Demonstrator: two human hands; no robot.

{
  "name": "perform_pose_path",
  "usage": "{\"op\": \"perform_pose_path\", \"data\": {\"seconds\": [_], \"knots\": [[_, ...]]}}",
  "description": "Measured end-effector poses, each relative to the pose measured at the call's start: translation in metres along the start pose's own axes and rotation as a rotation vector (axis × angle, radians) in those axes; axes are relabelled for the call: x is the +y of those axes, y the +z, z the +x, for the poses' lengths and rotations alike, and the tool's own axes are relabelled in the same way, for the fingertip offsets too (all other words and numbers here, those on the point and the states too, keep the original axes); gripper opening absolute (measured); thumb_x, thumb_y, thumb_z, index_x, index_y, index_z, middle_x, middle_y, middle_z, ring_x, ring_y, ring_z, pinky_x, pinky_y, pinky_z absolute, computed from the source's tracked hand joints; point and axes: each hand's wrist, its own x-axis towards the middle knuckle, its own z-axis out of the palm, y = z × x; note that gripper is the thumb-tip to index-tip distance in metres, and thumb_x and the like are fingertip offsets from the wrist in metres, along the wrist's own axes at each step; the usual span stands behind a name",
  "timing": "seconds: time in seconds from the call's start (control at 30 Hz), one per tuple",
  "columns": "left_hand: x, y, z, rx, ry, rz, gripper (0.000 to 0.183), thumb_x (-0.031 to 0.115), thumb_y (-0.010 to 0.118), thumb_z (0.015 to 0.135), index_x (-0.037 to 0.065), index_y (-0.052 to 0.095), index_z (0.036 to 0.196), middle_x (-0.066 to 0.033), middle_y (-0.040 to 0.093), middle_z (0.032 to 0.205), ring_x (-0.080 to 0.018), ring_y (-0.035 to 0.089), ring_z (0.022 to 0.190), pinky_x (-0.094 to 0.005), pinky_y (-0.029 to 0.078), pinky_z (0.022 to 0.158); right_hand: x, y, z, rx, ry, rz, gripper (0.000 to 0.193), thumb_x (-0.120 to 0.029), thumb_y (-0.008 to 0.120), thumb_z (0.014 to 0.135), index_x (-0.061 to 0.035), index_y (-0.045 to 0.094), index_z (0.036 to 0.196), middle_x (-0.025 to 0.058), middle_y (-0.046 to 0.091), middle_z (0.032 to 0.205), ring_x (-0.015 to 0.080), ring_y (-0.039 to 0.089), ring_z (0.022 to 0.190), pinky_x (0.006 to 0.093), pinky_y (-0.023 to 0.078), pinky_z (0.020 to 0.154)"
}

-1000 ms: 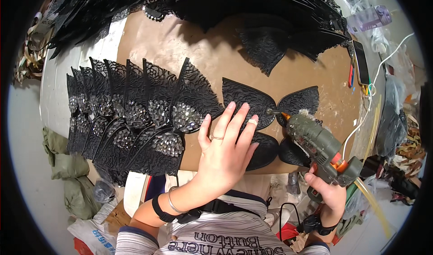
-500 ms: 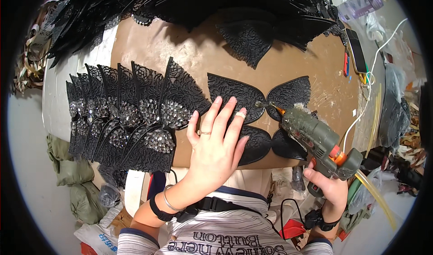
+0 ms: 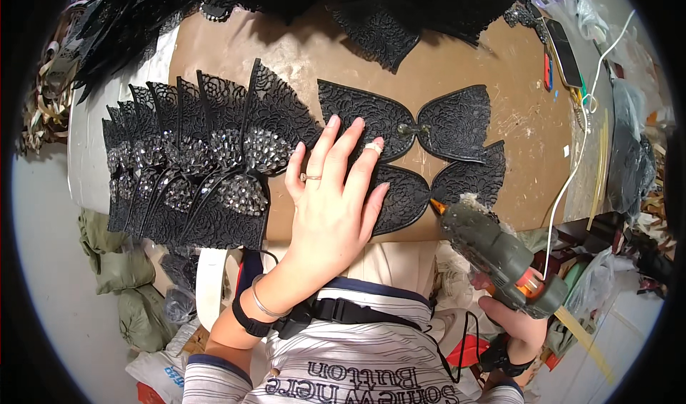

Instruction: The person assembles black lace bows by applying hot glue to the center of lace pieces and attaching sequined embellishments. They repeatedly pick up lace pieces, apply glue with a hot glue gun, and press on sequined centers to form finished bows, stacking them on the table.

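My left hand (image 3: 334,190) lies flat with fingers spread, its fingertips on black lace pieces with corded edges. An upper left lace piece (image 3: 371,107) and an upper right lace piece (image 3: 454,122) meet at their rounded ends, where a shiny blob of glue (image 3: 412,129) bridges them. Below are a lower left lace piece (image 3: 398,198), partly under my thumb, and a lower right lace piece (image 3: 475,179). My right hand (image 3: 511,318) grips a dark green glue gun (image 3: 493,243), its orange nozzle at the gap between the lower pair. The gun hides part of my fingers.
Overlapping lace pieces with clusters of grey gems (image 3: 266,152) fan out on the left. A heap of black material (image 3: 286,0) covers the far side. At right lie a phone (image 3: 564,54), a red cutter (image 3: 548,72) and a white cord (image 3: 577,161). Green sacks (image 3: 118,265) sit on the floor.
The glue gun's nozzle has left the upper pair's joint and come nearer to me, to the lower pair. The lace pieces sit higher in the picture. My left hand still rests on them.
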Motion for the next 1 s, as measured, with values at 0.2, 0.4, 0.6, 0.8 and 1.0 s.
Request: {"op": "perform_pose_path", "data": {"seconds": [0.2,0.4,0.6,0.8,1.0], "knots": [[0.000,0.000,0.000,-0.004,0.003,-0.004,0.054,0.017,0.071,0.085,0.011,0.054,0.136,-0.0122,0.046,0.147,-0.0324,0.035,0.143,-0.0484,0.013,0.117,0.008,0.010,0.008,0.064,-0.014,-0.060,0.020,0.001,0.073,0.071,-0.0012,0.067,0.090,0.0039,0.067,0.080,0.0114,0.062,0.070,0.0265,0.051,0.066],[0.001,-0.001,0.000,-0.001,0.000,0.001,0.054,0.017,0.071,0.085,0.011,0.055,0.136,-0.0125,0.046,0.147,-0.0326,0.034,0.143,-0.0486,0.013,0.117,-0.004,0.005,0.000,0.094,0.080,-0.171,0.017,0.002,0.073,0.072,-0.0013,0.065,0.087,0.0028,0.067,0.078,0.0099,0.062,0.068,0.0259,0.050,0.064],[0.001,0.001,0.000,0.008,0.015,0.017,0.053,0.017,0.071,0.085,0.011,0.055,0.135,-0.0128,0.046,0.146,-0.0334,0.034,0.142,-0.0484,0.014,0.117,-0.001,0.002,0.001,0.124,0.111,0.177,0.026,0.005,0.073,0.071,0.0009,0.065,0.096,0.0024,0.068,0.083,0.0098,0.064,0.074,0.0260,0.052,0.068],[0.002,0.000,0.001,0.020,0.022,0.034,0.049,0.020,0.071,0.085,0.010,0.058,0.131,-0.0131,0.046,0.145,-0.0330,0.035,0.141,-0.0496,0.014,0.116,0.000,-0.003,0.003,0.117,0.158,0.078,0.023,0.005,0.072,0.071,-0.0009,0.065,0.092,0.0009,0.067,0.079,0.0080,0.062,0.071,0.0248,0.051,0.066],[0.003,0.000,0.001,0.007,0.010,0.049,0.051,0.017,0.071,0.085,0.011,0.056,0.134,-0.0131,0.046,0.145,-0.0333,0.034,0.142,-0.0473,0.015,0.116,-0.004,-0.005,0.002,0.184,0.221,0.039,0.018,0.005,0.072,0.068,-0.0033,0.064,0.082,-0.0013,0.063,0.074,0.0074,0.058,0.067,0.0245,0.047,0.062]]}}
